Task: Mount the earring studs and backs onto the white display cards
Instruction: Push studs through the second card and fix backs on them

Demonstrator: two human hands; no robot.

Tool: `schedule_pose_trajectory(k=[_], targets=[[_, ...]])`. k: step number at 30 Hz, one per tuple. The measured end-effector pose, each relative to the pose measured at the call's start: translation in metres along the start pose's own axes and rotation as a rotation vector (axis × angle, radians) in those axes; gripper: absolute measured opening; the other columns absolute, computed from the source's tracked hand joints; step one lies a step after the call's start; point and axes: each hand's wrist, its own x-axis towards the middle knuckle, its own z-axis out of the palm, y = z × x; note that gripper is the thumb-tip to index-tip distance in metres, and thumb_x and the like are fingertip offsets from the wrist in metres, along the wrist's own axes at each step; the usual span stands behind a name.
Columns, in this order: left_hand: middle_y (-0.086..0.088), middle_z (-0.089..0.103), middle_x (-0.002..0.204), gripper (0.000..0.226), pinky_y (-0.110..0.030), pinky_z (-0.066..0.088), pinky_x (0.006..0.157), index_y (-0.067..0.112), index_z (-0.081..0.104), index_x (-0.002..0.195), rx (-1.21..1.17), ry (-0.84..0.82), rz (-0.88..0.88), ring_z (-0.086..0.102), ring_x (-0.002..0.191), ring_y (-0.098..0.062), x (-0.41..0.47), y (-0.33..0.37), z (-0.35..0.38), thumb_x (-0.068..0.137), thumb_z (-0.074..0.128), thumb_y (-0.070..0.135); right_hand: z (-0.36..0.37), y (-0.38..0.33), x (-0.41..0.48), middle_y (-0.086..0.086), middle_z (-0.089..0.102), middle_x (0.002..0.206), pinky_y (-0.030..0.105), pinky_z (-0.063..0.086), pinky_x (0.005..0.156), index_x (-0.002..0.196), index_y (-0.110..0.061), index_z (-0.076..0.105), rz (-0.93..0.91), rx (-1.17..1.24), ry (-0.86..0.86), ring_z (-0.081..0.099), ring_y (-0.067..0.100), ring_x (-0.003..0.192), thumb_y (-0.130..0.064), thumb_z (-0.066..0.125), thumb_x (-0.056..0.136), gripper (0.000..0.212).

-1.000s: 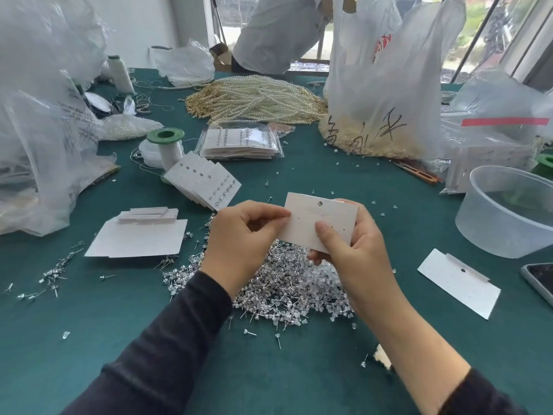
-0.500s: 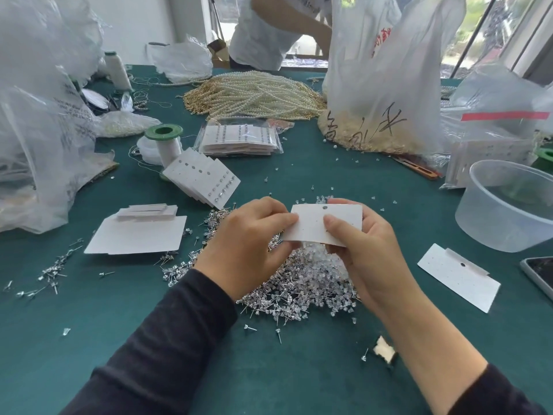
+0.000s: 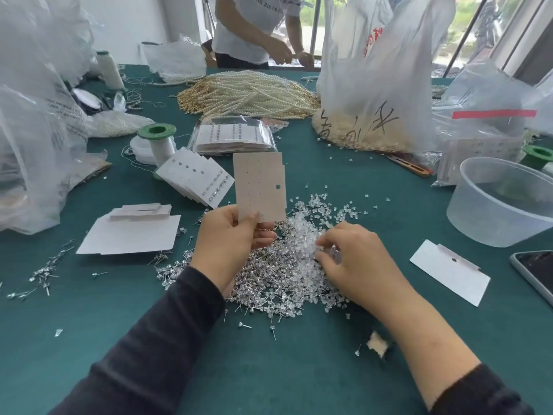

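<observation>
Pinching display card (image 3: pixel 259 187) upright in left hand (image 3: pixel 230 238), long axis vertical, right hand (image 3: pixel 359 265) among backs (image 3: pixel 302 229), grip unclear

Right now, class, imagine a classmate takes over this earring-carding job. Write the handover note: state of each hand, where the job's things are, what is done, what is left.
Left hand: pinches one display card by its lower edge, upright; its holes look unfilled.
Right hand: picking in the clear backs; whether it holds one is unclear.
Studs: loose heap on the table under both hands, backs on its far side.
Done: fanned filled cards beside the green spool.
Left: fill the held card, then the blank cards at left and the single card at right.
</observation>
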Motion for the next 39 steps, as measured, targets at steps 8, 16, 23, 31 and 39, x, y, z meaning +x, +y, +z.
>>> schedule_pose_trajectory(k=[8, 16, 23, 31, 39], targets=[[-0.002, 0.064, 0.047, 0.014, -0.018, 0.051, 0.044, 0.003, 0.054, 0.080, -0.158, -0.070, -0.150, 0.060, 0.042, -0.011, -0.009, 0.000, 0.004, 0.092, 0.046, 0.005, 0.000, -0.002, 0.004, -0.001, 0.063, 0.076, 0.026, 0.045, 0.069, 0.080, -0.012, 0.066, 0.005, 0.154, 0.191, 0.053, 0.013, 0.070, -0.011, 0.062, 0.083, 0.006], [-0.003, 0.066, 0.052, 0.008, -0.017, 0.050, 0.045, 0.001, 0.058, 0.082, -0.218, -0.108, -0.134, 0.061, 0.046, -0.011, -0.012, 0.002, 0.005, 0.088, 0.052, 0.001, -0.006, 0.001, 0.007, -0.007, 0.057, 0.054, 0.016, 0.044, 0.051, 0.073, -0.015, 0.064, 0.234, 0.633, 0.204, 0.049, 0.001, 0.047, -0.018, 0.064, 0.085, 0.013], [-0.003, 0.068, 0.055, 0.006, -0.017, 0.051, 0.046, 0.000, 0.059, 0.088, -0.212, -0.094, -0.133, 0.062, 0.048, -0.011, -0.011, 0.000, 0.005, 0.087, 0.053, 0.001, -0.015, -0.007, 0.008, 0.003, 0.057, 0.055, 0.016, 0.047, 0.041, 0.071, -0.001, 0.061, 0.602, 1.640, 0.011, 0.053, 0.009, 0.045, -0.016, 0.068, 0.068, 0.016], [-0.008, 0.069, 0.061, 0.009, -0.019, 0.055, 0.051, 0.001, 0.061, 0.081, -0.168, -0.071, -0.082, 0.065, 0.051, -0.014, -0.016, -0.003, 0.010, 0.087, 0.053, 0.002, -0.015, -0.005, 0.005, 0.013, 0.069, 0.068, 0.021, 0.055, 0.054, 0.081, 0.003, 0.062, 0.559, 1.729, 0.038, 0.066, 0.018, 0.058, 0.004, 0.067, 0.058, 0.023], [-0.015, 0.068, 0.071, 0.013, -0.020, 0.056, 0.054, -0.002, 0.064, 0.080, -0.002, -0.064, 0.025, 0.066, 0.055, -0.014, -0.021, -0.010, 0.021, 0.087, 0.052, -0.002, 0.004, -0.036, -0.009, -0.006, 0.066, 0.070, 0.009, 0.047, 0.065, 0.076, -0.014, 0.067, -0.121, 0.604, 0.469, 0.061, 0.005, 0.068, -0.003, 0.070, 0.075, 0.012]])
